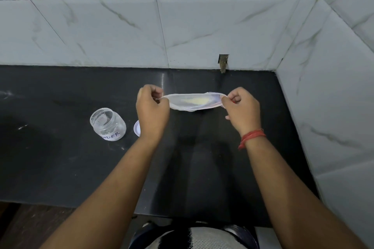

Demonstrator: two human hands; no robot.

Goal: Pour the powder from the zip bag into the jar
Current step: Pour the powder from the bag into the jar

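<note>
A clear zip bag (193,102) with pale yellow powder inside hangs above the black counter, its mouth spread wide. My left hand (151,110) pinches the bag's left end and my right hand (241,110) pinches its right end. A small clear jar (107,123) with a white handwritten label stands uncapped on the counter, to the left of my left hand. Its white lid (137,128) lies flat beside it, partly hidden behind my left wrist.
The black counter (60,157) runs to a marble-tiled back wall (121,26) and a tiled side wall (334,107) on the right. A dark notch (223,62) sits in the back wall at counter level. The counter's front edge is near my body.
</note>
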